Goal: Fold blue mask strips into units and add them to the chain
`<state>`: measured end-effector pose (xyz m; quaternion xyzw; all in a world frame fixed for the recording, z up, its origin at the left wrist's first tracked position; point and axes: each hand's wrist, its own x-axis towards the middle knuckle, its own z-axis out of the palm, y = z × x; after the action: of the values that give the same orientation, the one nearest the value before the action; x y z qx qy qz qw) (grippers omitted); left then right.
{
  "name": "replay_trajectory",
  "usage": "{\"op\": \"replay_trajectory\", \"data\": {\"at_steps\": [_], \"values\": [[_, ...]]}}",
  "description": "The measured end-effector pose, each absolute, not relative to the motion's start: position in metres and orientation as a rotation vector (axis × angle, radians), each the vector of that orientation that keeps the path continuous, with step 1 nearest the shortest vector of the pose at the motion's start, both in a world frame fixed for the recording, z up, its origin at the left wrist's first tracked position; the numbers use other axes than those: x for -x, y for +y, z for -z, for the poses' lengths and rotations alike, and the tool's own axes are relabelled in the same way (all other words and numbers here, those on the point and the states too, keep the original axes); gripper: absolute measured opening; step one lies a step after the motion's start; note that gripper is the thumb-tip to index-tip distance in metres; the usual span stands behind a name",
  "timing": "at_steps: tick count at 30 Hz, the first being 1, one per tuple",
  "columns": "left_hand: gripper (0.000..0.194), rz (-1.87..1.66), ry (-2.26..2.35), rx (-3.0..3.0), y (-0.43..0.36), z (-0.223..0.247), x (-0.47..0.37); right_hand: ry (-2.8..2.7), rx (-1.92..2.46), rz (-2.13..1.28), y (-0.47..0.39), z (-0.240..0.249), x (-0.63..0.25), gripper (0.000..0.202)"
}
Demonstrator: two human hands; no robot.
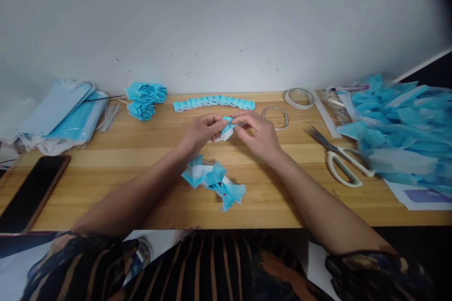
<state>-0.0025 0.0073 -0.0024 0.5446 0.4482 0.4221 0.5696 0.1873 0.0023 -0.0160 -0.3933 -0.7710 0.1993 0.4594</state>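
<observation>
A small folded piece of blue and white material (229, 130) is held up between both hands above the middle of the table. My left hand (204, 132) pinches its left side between thumb and fingers. On the right side, my right hand (258, 132) grips its edge with the fingertips. Below the hands lie loose crumpled blue pieces (215, 179). Behind them, a curved strip of overlapping blue folds (214, 102) rests near the wall. The fingers hide part of the held piece.
Blue flowers (144, 99), masks (67, 110), thin white ties (110, 116) and a phone (33, 193) lie left. Tape rolls (299, 99) (276, 117), open scissors (339, 156) and a blue heap (406, 127) lie right. The wooden table (275, 204) meets a wall behind.
</observation>
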Motion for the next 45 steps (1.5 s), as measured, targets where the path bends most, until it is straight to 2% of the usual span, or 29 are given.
{"op": "replay_trajectory", "data": {"at_steps": [10,13,17,25,32,37,45], "values": [[0.029,-0.987,1.065,-1.238,0.010,0.007,0.005,-1.966,0.866,-0.553,-0.002,0.011,-0.187,0.015],[0.028,-0.999,1.048,-1.195,0.012,0.008,0.007,-1.998,0.863,-0.620,-0.001,0.005,-0.194,0.023],[0.029,-0.998,0.991,-1.119,0.014,0.010,0.008,-1.996,0.859,-0.494,0.006,0.002,-0.203,0.028],[0.022,-0.947,0.971,-1.010,0.008,0.003,0.005,-2.114,0.802,-0.344,0.009,0.002,-0.204,0.024],[0.024,-0.904,0.968,-1.012,0.009,0.005,0.004,-2.139,0.833,-0.383,0.010,0.004,-0.206,0.013],[0.025,-0.911,0.993,-1.105,0.010,0.006,0.004,-2.047,0.838,-0.526,0.010,0.003,-0.204,0.005],[0.024,-0.921,1.111,-1.228,0.008,0.002,0.003,-1.819,0.972,-0.888,0.008,0.005,-0.199,0.011]]}}
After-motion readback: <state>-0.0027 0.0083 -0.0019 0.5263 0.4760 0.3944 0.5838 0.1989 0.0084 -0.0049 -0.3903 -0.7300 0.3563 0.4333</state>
